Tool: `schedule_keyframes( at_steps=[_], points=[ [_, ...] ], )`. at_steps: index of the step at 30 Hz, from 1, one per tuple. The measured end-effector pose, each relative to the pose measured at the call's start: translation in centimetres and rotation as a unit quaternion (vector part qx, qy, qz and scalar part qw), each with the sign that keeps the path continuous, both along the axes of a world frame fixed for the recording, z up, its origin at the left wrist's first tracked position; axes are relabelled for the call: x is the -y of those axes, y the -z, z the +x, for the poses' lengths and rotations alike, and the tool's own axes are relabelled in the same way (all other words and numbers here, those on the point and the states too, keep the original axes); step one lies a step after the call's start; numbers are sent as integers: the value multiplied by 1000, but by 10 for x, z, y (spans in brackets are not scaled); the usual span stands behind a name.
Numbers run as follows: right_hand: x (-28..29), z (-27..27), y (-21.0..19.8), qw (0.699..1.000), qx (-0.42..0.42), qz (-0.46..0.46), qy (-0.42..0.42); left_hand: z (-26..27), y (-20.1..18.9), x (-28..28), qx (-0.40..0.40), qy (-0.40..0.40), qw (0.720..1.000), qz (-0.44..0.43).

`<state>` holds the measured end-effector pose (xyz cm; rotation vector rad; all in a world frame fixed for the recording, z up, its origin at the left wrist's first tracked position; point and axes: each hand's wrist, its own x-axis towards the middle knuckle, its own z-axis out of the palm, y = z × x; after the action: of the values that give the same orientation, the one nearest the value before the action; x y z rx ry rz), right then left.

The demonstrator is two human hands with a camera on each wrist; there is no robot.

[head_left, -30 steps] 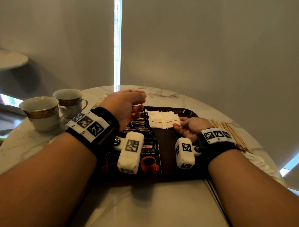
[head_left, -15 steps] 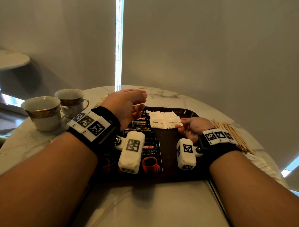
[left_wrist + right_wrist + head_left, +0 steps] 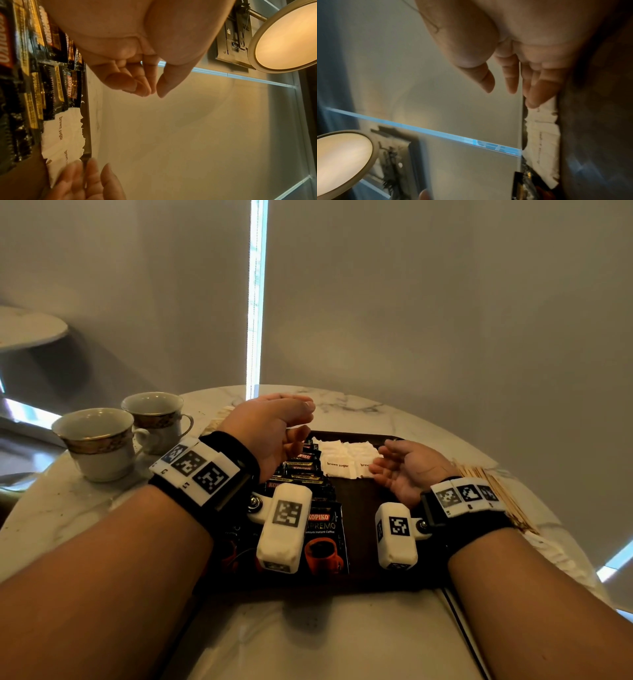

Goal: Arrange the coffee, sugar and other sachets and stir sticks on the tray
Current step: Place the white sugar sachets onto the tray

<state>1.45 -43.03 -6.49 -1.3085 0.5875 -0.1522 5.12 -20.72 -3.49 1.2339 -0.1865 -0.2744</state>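
My left hand (image 3: pixel 274 433) hovers over the Kopiko coffee sachets (image 3: pixel 305 470) on the tray (image 3: pixel 359 505), its grip loosely curled and empty. My right hand (image 3: pixel 407 470) lies open-palmed, fingertips at the brown sugar sachets (image 3: pixel 342 457). Stir sticks (image 3: pixel 493 494) lie on the table (image 3: pixel 308 638), right of the tray.

1. Two cups (image 3: pixel 99 440) with gold bands stand side by side on the marble table (image 3: pixel 308 642), off to the left of the left wrist; the nearer cup is the one closer to the forearm, the farther cup (image 3: pixel 156 417) just behind it.
2. A second small round table (image 3: pixel 27 328) sits far off to the left, well beyond the cups.
3. Grey blinds (image 3: pixel 428 302) hang beyond both hands, with a bright strip of daylight (image 3: pixel 255 299) between them.
4. A round ceiling lamp (image 3: pixel 288 36) glows overhead in both wrist views.
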Motion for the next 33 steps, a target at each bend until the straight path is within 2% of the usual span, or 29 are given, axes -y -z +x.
schedule_keyframes(
  at_steps=[3,5,7,9,10,11,12,15,17,22,26,31,33],
  points=[
    [1,2,-17,996,35,-78,16,0,-1,-1,-7,-3,1000,-4],
    [-2,11,-30,988,39,-150,-10,1,-2,-2,-13,-5,1000,-11],
    [-10,23,-40,968,17,-245,-55,1,-3,-2,-21,-3,1000,-13],
    [-19,30,-43,933,-49,-346,-85,1,-3,-2,-27,-6,1000,-12],
    [-23,34,-44,898,-87,-419,-103,1,-3,-2,-28,-8,1000,-11],
    [-27,34,-46,846,-121,-503,-127,1,-3,-2,-29,-9,999,-10],
    [-33,32,-50,809,-151,-548,-151,1,-2,-2,-31,-9,999,-9],
    [-35,39,-52,726,-216,-611,-231,1,-3,-2,-35,-7,999,-13],
    [-31,48,-46,674,-242,-647,-262,1,-3,-2,-33,-6,999,-11],
    [-37,57,-27,593,-273,-690,-313,0,-4,-2,-31,-4,999,-8],
    [-46,61,-20,566,-282,-702,-327,0,-3,-2,-32,-1,999,-9],
    [-40,65,-21,572,-269,-698,-337,2,-2,-2,-36,-1,999,-10],
    [-42,62,-24,565,-256,-715,-323,3,-1,-2,-36,0,999,-7]
  ],
)
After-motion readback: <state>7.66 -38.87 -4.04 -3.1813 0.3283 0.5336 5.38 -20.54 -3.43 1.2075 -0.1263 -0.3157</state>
